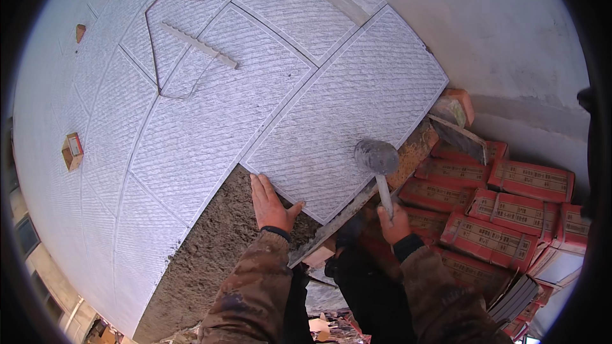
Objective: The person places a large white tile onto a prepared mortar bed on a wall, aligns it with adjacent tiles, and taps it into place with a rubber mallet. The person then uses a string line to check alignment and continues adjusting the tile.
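Grey-white ribbed tiles [191, 114] spread from the left on my feed, smooth-bordered, with a bent rod [150, 44] and a narrow strip [199, 45] lying on them. Next comes coarse brown mortar [204, 248], damp-looking and, I judge, soft. Beside it my left hand [273, 204] lies spread, gripping nothing, fingertips on the near edge of the corner tile [344, 102]. That tile sits mid-view, between its neighbours and the pale wall [516, 38]; I'd expect it heavy, stiff and brittle at the corners, its ribs giving some purchase, best held by two opposite edges. Over its near-right edge is the mallet [376, 156], its head dark, rounded, likely rubber; whether it touches, I cannot tell. My right hand [393, 224] is clenched around the pale handle [384, 194], a sensible hold for a head-heavy tool. Furthest right, red boxes [491, 236] are stacked.
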### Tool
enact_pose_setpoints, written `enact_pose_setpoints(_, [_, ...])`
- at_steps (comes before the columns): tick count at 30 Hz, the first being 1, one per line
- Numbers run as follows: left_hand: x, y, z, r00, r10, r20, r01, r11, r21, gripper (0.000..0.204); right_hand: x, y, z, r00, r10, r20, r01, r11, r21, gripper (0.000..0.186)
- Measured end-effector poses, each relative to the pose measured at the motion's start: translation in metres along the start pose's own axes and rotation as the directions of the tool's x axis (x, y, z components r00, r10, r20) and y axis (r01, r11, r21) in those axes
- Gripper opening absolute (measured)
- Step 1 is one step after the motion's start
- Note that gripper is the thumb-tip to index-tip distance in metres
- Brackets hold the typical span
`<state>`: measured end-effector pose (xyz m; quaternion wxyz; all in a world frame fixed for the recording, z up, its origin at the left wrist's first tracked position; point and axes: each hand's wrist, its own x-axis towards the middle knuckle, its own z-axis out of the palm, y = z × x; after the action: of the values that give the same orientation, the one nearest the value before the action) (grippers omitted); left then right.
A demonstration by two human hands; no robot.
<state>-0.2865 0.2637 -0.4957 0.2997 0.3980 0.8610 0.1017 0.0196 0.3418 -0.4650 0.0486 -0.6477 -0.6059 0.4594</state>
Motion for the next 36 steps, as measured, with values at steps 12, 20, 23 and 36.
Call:
enact_pose_setpoints(12, [-0.001, 0.003, -0.003, 1.0, 0.029, 0.0, -0.029, 0.998, -0.05, 0.127, -0.006, -0.009, -0.004, 0.998, 0.06, -0.034, -0.058, 0.997, 0.06, 0.03])
enact_pose_setpoints(20, [-0.004, 0.008, -0.004, 1.0, 0.025, 0.001, -0.025, 0.999, -0.039, 0.127, -0.001, -0.013, -0.002, 1.0, 0.0, -0.011, 0.0, 1.0, 0.002, 0.032])
enact_pose_setpoints(23, [-0.004, 0.012, -0.004, 1.0, 0.007, 0.004, -0.007, 1.0, -0.03, 0.127, -0.001, -0.01, 0.002, 0.999, 0.042, 0.001, -0.043, 0.999, 0.019, 0.035])
enact_pose_setpoints(36, [-0.004, 0.014, -0.004, 1.0, 0.009, 0.008, -0.008, 1.0, -0.027, 0.127, -0.001, -0.01, 0.007, 0.998, 0.038, -0.043, -0.036, 0.998, 0.044, 0.033])
